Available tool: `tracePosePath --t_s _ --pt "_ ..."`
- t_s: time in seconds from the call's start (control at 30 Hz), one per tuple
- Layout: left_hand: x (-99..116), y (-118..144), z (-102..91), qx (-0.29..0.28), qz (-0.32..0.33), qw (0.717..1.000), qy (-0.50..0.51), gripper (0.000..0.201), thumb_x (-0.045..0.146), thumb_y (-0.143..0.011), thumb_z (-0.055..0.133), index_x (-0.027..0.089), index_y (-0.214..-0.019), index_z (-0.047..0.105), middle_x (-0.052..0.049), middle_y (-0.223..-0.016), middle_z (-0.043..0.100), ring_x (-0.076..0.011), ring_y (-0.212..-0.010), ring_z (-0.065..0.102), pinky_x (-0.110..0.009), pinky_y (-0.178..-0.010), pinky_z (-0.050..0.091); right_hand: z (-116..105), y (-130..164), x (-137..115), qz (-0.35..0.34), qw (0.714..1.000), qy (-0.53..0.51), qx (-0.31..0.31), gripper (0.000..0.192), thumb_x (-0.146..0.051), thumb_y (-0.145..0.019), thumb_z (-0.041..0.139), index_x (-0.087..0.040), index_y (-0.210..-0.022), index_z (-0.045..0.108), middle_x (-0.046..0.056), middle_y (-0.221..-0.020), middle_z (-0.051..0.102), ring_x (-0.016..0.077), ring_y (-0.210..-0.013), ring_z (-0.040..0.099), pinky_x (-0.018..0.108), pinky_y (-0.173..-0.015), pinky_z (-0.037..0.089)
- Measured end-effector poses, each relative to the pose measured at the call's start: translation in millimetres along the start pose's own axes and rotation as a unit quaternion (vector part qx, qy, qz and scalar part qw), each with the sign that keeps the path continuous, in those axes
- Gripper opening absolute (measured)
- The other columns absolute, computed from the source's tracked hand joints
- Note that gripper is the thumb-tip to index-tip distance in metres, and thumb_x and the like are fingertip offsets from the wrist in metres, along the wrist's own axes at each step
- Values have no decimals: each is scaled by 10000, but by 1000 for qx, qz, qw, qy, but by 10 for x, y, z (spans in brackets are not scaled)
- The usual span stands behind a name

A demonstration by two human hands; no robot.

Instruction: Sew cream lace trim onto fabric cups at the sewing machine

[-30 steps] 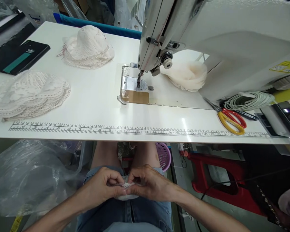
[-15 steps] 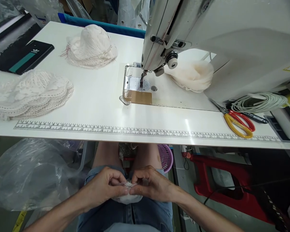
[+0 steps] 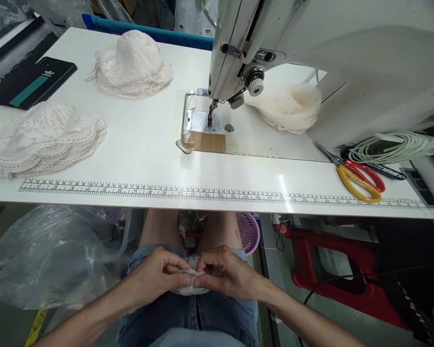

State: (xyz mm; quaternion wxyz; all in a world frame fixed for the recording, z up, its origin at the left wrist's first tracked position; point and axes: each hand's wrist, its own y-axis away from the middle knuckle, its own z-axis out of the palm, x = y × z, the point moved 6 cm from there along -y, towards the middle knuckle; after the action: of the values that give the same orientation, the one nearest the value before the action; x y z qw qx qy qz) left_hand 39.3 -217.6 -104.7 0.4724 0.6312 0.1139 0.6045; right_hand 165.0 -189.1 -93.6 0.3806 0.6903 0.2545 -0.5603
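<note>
Over my lap, below the table edge, my left hand [image 3: 155, 278] and my right hand [image 3: 227, 274] pinch a small white fabric piece [image 3: 190, 288] between their fingertips. Both hands touch each other at the thumbs. Most of the piece is hidden under the fingers. Above them stands a white sewing machine [image 3: 311, 58] with its needle over the metal plate [image 3: 202, 123] on the white table [image 3: 144, 149].
Stacks of white lace pieces lie at the left [image 3: 43, 140] and far left-centre [image 3: 133, 65]; a cream pile [image 3: 287, 108] sits behind the needle. Red and yellow scissors [image 3: 359, 177], a coiled cord [image 3: 394, 147], a phone [image 3: 39, 83]. A plastic bag [image 3: 50, 255] and purple basket [image 3: 249, 232] are under the table.
My hands stay in my lap on the fabric piece; the fingers have shifted slightly along its edge. The view has moved a little.
</note>
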Motion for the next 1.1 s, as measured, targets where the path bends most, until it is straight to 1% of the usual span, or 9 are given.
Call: tracePosePath --t_s 0.13,0.23,0.33,0.43,0.6,0.7,0.8,0.97,1.1 --pt "-26 -17 15 -10 7 1000 22 222 333 -668 699 118 -695 746 5 -552 554 -99 -538 387 -217 -528 284 -16 29 13 -14 1000 -11 11 285 -393 -774 666 -115 -735 618 -27 -592 516 71 -536 452 164 -475 299" --pt "-32 -18 32 -18 -3 999 51 202 322 -635 730 125 -673 747 -5 -571 583 -109 -566 432 -223 -559 318 -11 41 50 -19 999 -48 -4 310 -415 -763 670 -111 -724 623 -32 -565 507 66 -513 423 166 -463 292" --pt "-30 -15 55 -20 -17 999 47 208 326 -625 740 123 -670 745 2 -557 568 -107 -569 426 -220 -560 319 7 44 103 -4 996 -89 -30 321 -420 -771 658 -103 -732 630 -17 -581 536 71 -519 437 170 -469 313" --pt "-29 -20 74 -18 -17 999 39 227 342 -635 727 116 -652 730 14 -542 535 -99 -553 398 -215 -539 295 2 44 136 8 994 -102 -37 314 -410 -772 658 -101 -727 624 -18 -575 528 69 -515 428 169 -468 312" --pt "-37 -46 87 -8 -9 1000 3 238 349 -673 680 114 -651 712 38 -507 471 -85 -513 336 -206 -500 247 -18 58 124 -2 997 -64 -36 245 -347 -756 687 -119 -805 614 -49 -583 468 61 -532 407 158 -471 283" --pt "-8 -38 96 -6 -8 1000 -6 229 340 -689 666 120 -631 690 47 -507 443 -84 -511 315 -208 -492 230 -28 69 98 -19 998 -47 -31 238 -349 -779 665 -120 -774 601 -63 -553 418 51 -510 353 162 -454 241" --pt "18 -17 113 -16 -7 1000 0 233 310 -697 659 123 -560 640 58 -504 382 -81 -515 279 -212 -493 208 -24 77 96 -16 998 -51 -33 254 -367 -800 637 -121 -756 588 -56 -559 433 52 -505 348 164 -450 243" --pt "-59 -31 109 -21 -1 1000 -10 226 327 -663 708 106 -699 675 55 -553 403 -86 -548 302 -213 -505 195 -7 78 119 8 997 -67 -41 272 -388 -810 615 -124 -766 570 -42 -600 460 58 -526 367 165 -464 266" --pt "-86 -45 98 -5 6 1000 -23 217 319 -679 689 105 -674 656 67 -523 390 -74 -518 274 -209 -485 178 -4 78 97 0 998 -48 -39 284 -401 -823 596 -122 -775 572 -46 -591 451 56 -517 355 168 -462 253"
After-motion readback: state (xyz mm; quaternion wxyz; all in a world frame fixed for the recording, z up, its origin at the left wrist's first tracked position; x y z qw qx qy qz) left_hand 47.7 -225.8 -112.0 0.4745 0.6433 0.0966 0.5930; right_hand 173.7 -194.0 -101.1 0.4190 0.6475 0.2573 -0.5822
